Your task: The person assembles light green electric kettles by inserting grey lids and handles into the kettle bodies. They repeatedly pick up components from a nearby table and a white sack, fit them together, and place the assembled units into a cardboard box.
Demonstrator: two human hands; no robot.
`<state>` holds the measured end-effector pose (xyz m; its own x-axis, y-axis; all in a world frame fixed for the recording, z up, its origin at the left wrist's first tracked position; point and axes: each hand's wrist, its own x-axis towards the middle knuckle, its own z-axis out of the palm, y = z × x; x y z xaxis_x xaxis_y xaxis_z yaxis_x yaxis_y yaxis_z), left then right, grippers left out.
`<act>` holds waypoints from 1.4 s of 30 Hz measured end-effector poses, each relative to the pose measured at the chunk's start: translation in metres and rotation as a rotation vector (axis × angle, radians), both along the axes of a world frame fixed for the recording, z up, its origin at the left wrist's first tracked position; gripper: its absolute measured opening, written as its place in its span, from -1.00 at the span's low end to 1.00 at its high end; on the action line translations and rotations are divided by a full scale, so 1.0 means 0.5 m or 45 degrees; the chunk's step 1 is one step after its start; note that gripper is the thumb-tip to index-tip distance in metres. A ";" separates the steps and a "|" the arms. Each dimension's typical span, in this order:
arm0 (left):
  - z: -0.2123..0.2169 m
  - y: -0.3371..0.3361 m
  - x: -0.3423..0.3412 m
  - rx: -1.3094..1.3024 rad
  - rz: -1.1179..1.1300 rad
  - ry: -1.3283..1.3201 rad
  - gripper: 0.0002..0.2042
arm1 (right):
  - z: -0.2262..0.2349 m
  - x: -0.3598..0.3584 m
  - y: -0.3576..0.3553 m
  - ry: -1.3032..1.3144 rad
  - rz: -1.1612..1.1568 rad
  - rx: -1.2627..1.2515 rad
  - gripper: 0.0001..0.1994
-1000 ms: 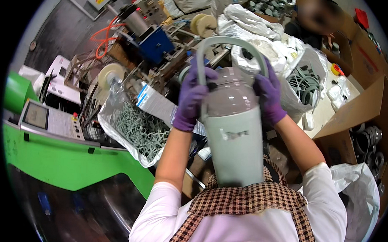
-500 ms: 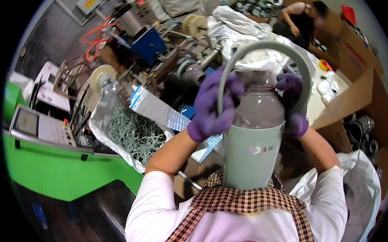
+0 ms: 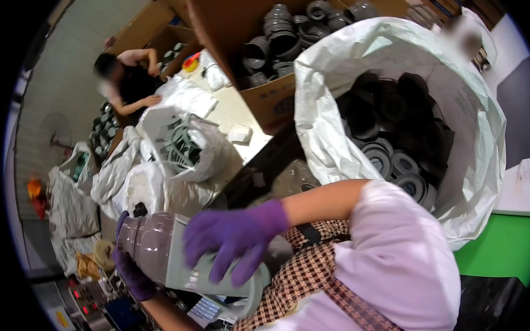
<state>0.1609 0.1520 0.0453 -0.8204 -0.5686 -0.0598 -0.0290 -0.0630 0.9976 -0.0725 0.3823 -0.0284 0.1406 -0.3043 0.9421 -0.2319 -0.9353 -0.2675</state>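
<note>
A grey container (image 3: 216, 270), smooth and pale green-grey on the body with a translucent brownish neck, lies tilted across my front at the lower left. My left hand (image 3: 133, 272), in a purple glove, is wrapped round its neck end. My right hand (image 3: 232, 238), gloved the same, spreads its fingers over the upper side of the body. Whether the right fingertips touch the container cannot be told. A pale grey ring handle (image 3: 258, 292) shows below the container, partly covered by it. The container's base end is hidden behind my right hand and wrist.
A large white sack (image 3: 321, 103) of dark grey rings and parts stands at right. Behind it, a cardboard box (image 3: 218, 27) holds grey translucent pieces. A white bag of green-grey strips (image 3: 183, 141) sits on a table (image 3: 260, 138). A person (image 3: 130, 80) works at far left.
My view has swung right, toward the sack and boxes. The container went from upright to lying sideways, its ring handle now below it. My right hand has moved from the handle to above the body.
</note>
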 end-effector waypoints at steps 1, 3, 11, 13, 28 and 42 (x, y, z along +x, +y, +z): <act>0.026 -0.004 -0.038 -0.120 -0.266 -0.022 -0.42 | -0.030 -0.066 0.062 -0.051 -0.157 0.161 -0.65; 0.030 -0.033 -0.097 -0.553 -0.256 -0.446 -0.56 | -0.087 -0.243 0.201 -0.158 -0.434 0.432 -0.76; -0.118 -0.097 -0.262 -1.347 -0.694 -0.679 -0.65 | -0.734 -0.646 0.708 -0.532 -2.026 2.616 -0.54; -0.096 -0.048 -0.308 -1.074 -0.626 -0.734 -0.66 | -0.770 -0.621 0.638 -0.057 -1.892 2.876 -0.57; -0.194 0.148 0.096 0.047 1.239 0.010 -0.53 | -0.119 -0.487 0.345 -0.804 -0.637 1.539 -0.16; -0.227 0.437 0.297 0.112 2.063 0.295 -0.77 | -0.121 0.007 -0.146 -0.273 -0.053 0.721 -0.53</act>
